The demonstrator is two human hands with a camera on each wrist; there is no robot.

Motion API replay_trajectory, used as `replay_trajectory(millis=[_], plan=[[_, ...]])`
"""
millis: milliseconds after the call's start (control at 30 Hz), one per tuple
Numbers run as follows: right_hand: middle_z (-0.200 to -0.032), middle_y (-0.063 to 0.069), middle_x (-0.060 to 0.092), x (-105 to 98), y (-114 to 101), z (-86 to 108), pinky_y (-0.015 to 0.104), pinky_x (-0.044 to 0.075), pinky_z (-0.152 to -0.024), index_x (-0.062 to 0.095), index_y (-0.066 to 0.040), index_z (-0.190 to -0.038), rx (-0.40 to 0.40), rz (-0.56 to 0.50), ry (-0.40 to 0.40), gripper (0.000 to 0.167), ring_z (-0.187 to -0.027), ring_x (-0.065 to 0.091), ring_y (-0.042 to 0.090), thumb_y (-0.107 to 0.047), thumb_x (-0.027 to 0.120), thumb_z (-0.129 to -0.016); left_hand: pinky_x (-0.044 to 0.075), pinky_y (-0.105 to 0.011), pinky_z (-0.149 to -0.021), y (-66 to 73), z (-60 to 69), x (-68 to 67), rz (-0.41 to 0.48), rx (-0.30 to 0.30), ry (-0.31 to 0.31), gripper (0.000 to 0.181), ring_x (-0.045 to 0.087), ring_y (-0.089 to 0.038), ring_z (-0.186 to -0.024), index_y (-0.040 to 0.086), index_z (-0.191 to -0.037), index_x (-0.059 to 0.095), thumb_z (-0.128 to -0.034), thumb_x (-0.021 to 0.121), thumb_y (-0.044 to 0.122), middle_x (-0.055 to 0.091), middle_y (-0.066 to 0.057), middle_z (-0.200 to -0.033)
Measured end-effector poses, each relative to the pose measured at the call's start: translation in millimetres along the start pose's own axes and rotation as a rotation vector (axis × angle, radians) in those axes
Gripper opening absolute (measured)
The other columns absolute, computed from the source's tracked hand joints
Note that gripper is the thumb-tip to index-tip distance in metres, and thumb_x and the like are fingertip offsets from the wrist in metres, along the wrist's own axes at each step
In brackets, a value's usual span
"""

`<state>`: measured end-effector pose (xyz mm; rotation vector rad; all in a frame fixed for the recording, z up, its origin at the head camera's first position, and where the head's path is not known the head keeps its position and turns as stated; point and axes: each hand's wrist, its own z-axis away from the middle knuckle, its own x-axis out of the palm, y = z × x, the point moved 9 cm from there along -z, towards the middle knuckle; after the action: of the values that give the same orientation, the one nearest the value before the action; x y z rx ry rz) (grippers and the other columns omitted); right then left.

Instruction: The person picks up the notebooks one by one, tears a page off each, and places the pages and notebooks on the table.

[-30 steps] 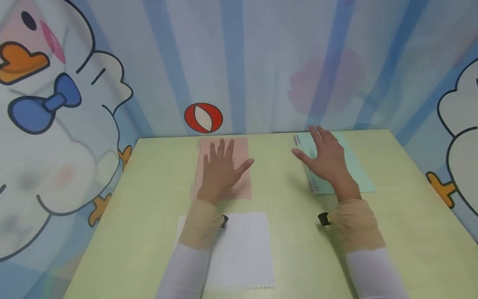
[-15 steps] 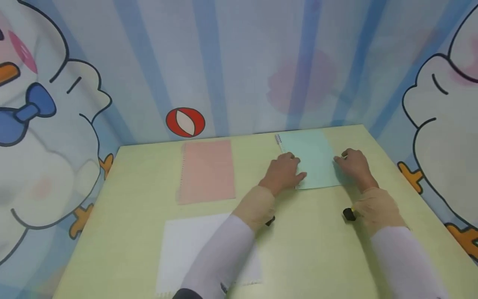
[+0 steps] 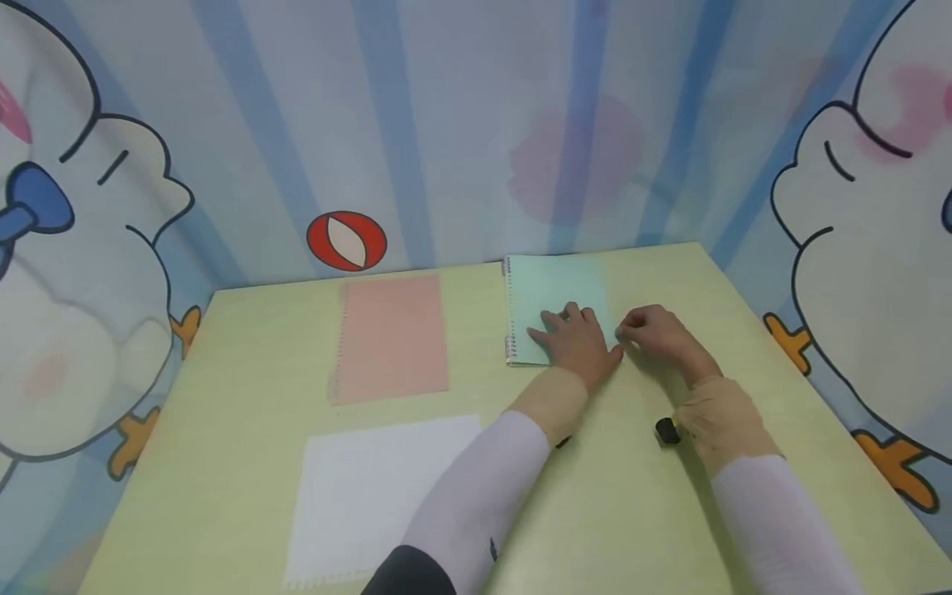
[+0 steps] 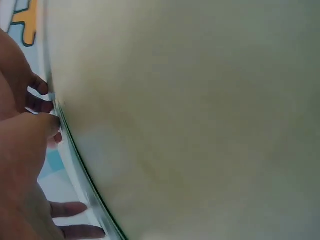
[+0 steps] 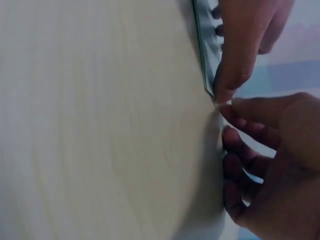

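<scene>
With the clock face laid over the tabletop point(image 3: 245, 364) as the head view shows it, twelve being the far edge, the green notebook point(image 3: 550, 285) lies at about one o'clock, its coil binding along its own nine o'clock side; the left hand point(image 3: 576, 343) rests on the cover towards the notebook's five o'clock corner, its grip slack and spread, fingers fanned over the green, thumb reaching towards three o'clock; the right hand point(image 3: 664, 337) is just beside it, at the notebook's four o'clock corner, its grip closed to a pinch, thumb and forefinger meeting on that corner; the right wrist view shows the left thumb touching down there too, right by the pinch.

The pink notebook point(image 3: 394, 335) lies flat at ten o'clock, holes down its nine o'clock edge; a white sheet point(image 3: 372, 479) lies at eight o'clock, ragged along its near edge, partly covered by a pale sleeve point(image 3: 483, 479); a small black device point(image 3: 667, 431) sits at the right cuff; behind, a striped backdrop point(image 3: 476, 124) carries a red and white ball point(image 3: 346, 240) at eleven o'clock.
</scene>
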<state>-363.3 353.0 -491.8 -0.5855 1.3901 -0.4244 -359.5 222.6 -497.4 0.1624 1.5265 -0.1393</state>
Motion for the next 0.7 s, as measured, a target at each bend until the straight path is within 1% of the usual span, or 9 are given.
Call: replay_trajectory(millis=[33, 100, 233, 333, 467, 533, 600, 667, 700], plan=[[-0.109, 0.023, 0.073, 2.4, -1.1, -0.8, 0.051, 0.049, -0.086, 0.072, 0.006, -0.114, -0.017, -0.015, -0.017, 0.028, -0.096, 0.065, 0.037, -0.018, 0.060, -0.108, 0.040, -0.070, -0.110, -1.0, -1.9, -0.4, -0.003, -0.031, -0.023, 0.089, 0.038, -0.049, -0.149, 0.020, -0.157, 0.045, -0.0950, 0.046, 0.083, 0.043, -0.013, -0.157], [-0.110, 0.022, 0.073, 6.6, -1.3, -2.2, 0.051, 0.049, -0.088, 0.073, 0.005, -0.115, -0.037, -0.057, -0.035, 0.027, -0.100, 0.065, 0.037, -0.018, 0.060, -0.109, 0.042, -0.067, -0.111, -1.1, -5.2, 0.8, -0.007, -0.087, -0.085, 0.084, 0.037, -0.052, -0.149, 0.020, -0.160, 0.043, -0.0985, 0.045, 0.078, 0.042, -0.015, -0.159], [-0.114, 0.022, 0.071, 12.7, -1.0, -4.6, 0.053, 0.048, -0.093, 0.070, 0.004, -0.119, -0.080, -0.110, -0.024, 0.027, -0.109, 0.063, 0.040, -0.019, 0.057, -0.111, 0.048, -0.060, -0.108, -2.6, -9.3, 1.1, 0.022, -0.204, -0.201, 0.069, 0.036, -0.053, -0.149, 0.023, -0.164, 0.041, -0.1074, 0.043, 0.062, 0.042, -0.017, -0.164], [-0.118, 0.023, 0.068, 14.4, -2.2, -5.6, 0.054, 0.047, -0.094, 0.068, 0.003, -0.121, -0.087, -0.136, -0.019, 0.028, -0.113, 0.061, 0.042, -0.020, 0.054, -0.113, 0.051, -0.058, -0.106, -6.2, -11.5, -3.2, 0.059, -0.253, -0.231, 0.065, 0.038, -0.052, -0.149, 0.025, -0.165, 0.041, -0.1092, 0.043, 0.058, 0.043, -0.018, -0.164], [-0.124, 0.028, 0.066, 15.4, -8.5, -5.9, 0.057, 0.047, -0.096, 0.064, 0.002, -0.127, -0.087, -0.136, -0.038, 0.030, -0.117, 0.061, 0.046, -0.021, 0.051, -0.114, 0.052, -0.059, -0.104, -11.8, -13.8, -13.2, 0.120, -0.231, -0.217, 0.074, 0.043, -0.052, -0.145, 0.022, -0.164, 0.043, -0.1052, 0.046, 0.066, 0.048, -0.024, -0.159], [-0.125, 0.030, 0.066, 16.3, -13.0, -5.8, 0.058, 0.048, -0.096, 0.062, 0.002, -0.132, -0.088, -0.121, -0.053, 0.032, -0.117, 0.062, 0.047, -0.021, 0.052, -0.113, 0.049, -0.061, -0.107, -14.8, -13.8, -17.8, 0.160, -0.206, -0.202, 0.078, 0.046, -0.052, -0.143, 0.017, -0.162, 0.044, -0.1037, 0.048, 0.069, 0.051, -0.027, -0.155], [-0.122, 0.030, 0.067, 17.3, -18.8, -5.8, 0.058, 0.049, -0.094, 0.060, 0.002, -0.139, -0.102, -0.083, -0.064, 0.036, -0.110, 0.064, 0.045, -0.020, 0.053, -0.111, 0.045, -0.062, -0.111, -17.0, -11.0, -23.8, 0.190, -0.166, -0.187, 0.076, 0.048, -0.050, -0.143, 0.011, -0.157, 0.044, -0.1054, 0.046, 0.067, 0.058, -0.026, -0.148], [-0.115, 0.029, 0.069, 17.5, -26.1, -6.1, 0.057, 0.049, -0.091, 0.058, 0.003, -0.142, -0.126, -0.036, -0.061, 0.039, -0.102, 0.066, 0.042, -0.016, 0.055, -0.108, 0.041, -0.063, -0.114, -17.7, -6.6, -29.9, 0.201, -0.123, -0.176, 0.066, 0.048, -0.048, -0.143, 0.009, -0.152, 0.042, -0.1097, 0.041, 0.060, 0.064, -0.023, -0.143], [-0.108, 0.027, 0.071, 18.3, -28.8, -7.6, 0.054, 0.050, -0.085, 0.057, 0.004, -0.143, -0.144, -0.011, -0.054, 0.040, -0.092, 0.066, 0.038, -0.014, 0.055, -0.107, 0.039, -0.064, -0.115, -16.9, -6.5, -30.4, 0.189, -0.099, -0.186, 0.062, 0.048, -0.047, -0.144, 0.009, -0.151, 0.040, -0.1117, 0.039, 0.056, 0.066, -0.020, -0.141]])
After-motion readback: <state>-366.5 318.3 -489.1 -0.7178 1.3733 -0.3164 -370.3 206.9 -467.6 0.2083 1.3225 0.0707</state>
